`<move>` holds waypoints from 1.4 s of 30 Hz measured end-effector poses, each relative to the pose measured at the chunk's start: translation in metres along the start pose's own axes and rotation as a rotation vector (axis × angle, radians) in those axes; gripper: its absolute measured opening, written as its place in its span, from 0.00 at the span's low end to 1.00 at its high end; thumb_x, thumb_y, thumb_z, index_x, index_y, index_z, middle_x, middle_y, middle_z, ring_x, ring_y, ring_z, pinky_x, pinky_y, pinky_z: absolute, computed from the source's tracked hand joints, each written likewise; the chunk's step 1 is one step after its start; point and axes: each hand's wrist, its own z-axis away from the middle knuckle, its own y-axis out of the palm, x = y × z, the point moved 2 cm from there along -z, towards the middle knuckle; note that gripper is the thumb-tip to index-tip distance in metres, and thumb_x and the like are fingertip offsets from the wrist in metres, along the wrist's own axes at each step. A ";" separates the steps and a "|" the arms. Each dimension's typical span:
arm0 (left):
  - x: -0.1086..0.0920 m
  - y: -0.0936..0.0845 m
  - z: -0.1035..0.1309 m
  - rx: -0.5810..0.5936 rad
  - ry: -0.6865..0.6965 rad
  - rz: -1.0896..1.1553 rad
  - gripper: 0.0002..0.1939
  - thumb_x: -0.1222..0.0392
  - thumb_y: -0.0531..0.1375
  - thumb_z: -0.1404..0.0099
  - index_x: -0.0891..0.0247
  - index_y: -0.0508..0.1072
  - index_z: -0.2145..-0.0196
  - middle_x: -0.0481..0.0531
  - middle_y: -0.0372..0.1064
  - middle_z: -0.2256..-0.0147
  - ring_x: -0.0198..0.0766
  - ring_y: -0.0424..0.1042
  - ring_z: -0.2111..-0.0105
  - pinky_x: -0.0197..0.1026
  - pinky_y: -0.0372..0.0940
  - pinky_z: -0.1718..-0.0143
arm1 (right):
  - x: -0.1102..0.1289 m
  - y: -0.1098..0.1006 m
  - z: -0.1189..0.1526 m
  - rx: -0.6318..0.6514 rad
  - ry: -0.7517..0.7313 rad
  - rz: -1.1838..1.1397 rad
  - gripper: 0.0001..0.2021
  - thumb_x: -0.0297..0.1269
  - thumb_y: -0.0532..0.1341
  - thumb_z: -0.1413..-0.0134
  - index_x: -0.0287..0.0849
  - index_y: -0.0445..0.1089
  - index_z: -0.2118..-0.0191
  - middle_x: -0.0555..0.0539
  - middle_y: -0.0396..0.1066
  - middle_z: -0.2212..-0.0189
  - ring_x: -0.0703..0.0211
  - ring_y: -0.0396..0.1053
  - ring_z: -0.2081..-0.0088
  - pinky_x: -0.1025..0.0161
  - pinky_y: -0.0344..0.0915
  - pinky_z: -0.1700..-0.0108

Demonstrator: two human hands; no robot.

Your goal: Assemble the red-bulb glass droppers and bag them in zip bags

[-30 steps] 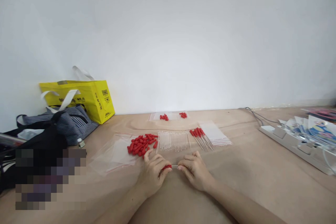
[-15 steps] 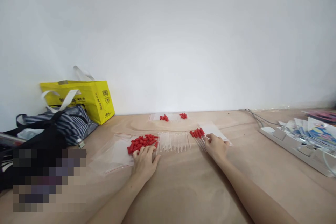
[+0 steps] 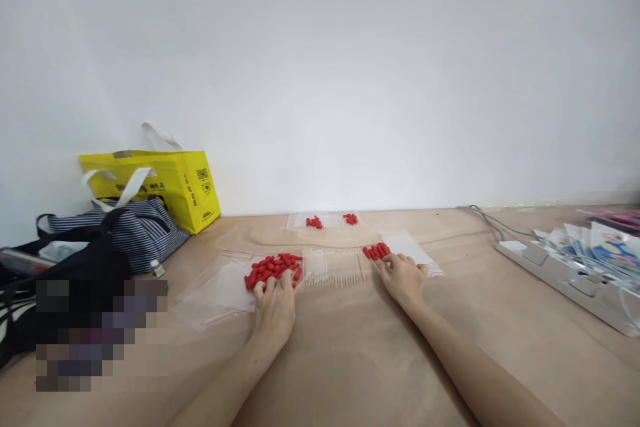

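My left hand [image 3: 275, 313] is at the near edge of a pile of red rubber bulbs [image 3: 267, 270], fingers bent down and pinched at a bulb; the thumb is mostly hidden. To its right, thin clear glass tubes [image 3: 333, 268] lie side by side in a row. My right hand [image 3: 404, 277] rests beyond that row, its curled fingers closed over the clear stems of several droppers [image 3: 376, 251] with red bulbs on their tops. Those stems are largely covered by the fingers. Under and behind this hand lies a clear plastic bag [image 3: 413, 250].
Flat plastic bags [image 3: 225, 287] lie left of the pile. Near the wall sits another bag [image 3: 330, 220] with bulbs and tubes. A yellow bag [image 3: 195, 190], a striped bag [image 3: 143, 233] and a small bottle [image 3: 157, 269] are at left. A white power strip [image 3: 565, 287] with cables is at right.
My left thumb has drawn in towards the fingers at the bulb pile. My right hand has shifted slightly left, covering more of the dropper stems. The view has turned a little.
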 end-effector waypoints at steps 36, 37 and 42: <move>-0.002 0.001 0.010 -0.192 0.170 0.323 0.06 0.65 0.51 0.39 0.62 0.67 0.69 0.51 0.70 0.67 0.42 0.65 0.63 0.50 0.47 0.56 | 0.041 -0.013 0.059 0.031 -0.585 -0.402 0.11 0.29 0.46 0.43 0.42 0.65 0.64 0.49 0.68 0.71 0.62 0.63 0.69 0.63 0.48 0.63; -0.006 0.001 0.013 -0.169 0.202 0.386 0.06 0.64 0.50 0.39 0.61 0.66 0.69 0.50 0.70 0.67 0.40 0.65 0.64 0.50 0.47 0.56 | 0.044 -0.013 0.061 0.048 -0.605 -0.409 0.11 0.28 0.46 0.43 0.42 0.65 0.62 0.48 0.68 0.70 0.62 0.63 0.68 0.63 0.48 0.63; -0.021 0.005 0.023 -0.062 0.231 0.561 0.06 0.61 0.50 0.38 0.58 0.66 0.66 0.46 0.71 0.67 0.38 0.67 0.65 0.48 0.47 0.55 | 0.055 -0.015 0.072 0.133 -0.675 -0.452 0.11 0.28 0.48 0.44 0.43 0.64 0.60 0.49 0.68 0.69 0.63 0.63 0.67 0.62 0.49 0.63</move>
